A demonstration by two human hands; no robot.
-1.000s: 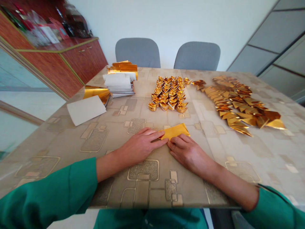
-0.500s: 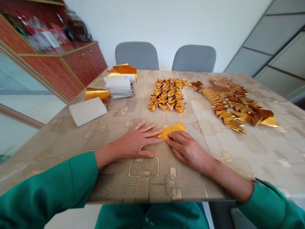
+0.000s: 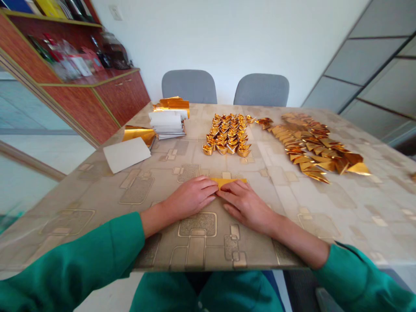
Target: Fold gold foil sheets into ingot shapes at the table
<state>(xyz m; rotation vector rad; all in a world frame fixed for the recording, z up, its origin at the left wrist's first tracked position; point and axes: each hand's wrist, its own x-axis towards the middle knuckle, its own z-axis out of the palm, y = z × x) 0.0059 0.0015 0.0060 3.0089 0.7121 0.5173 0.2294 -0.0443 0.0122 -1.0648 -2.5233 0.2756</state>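
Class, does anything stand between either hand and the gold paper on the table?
Nothing visible does: the left hand and the right hand both touch the gold paper. The rows of folded gold pieces lie beyond it.

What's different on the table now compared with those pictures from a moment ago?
The left hand, spread half a second ago, has drawn its fingers together at the gold paper. The paper has turned: its slanted far edge now runs nearly straight across. The right hand stays at the paper. The shaped gold pieces, folded gold pile and white sheet remain as they were.
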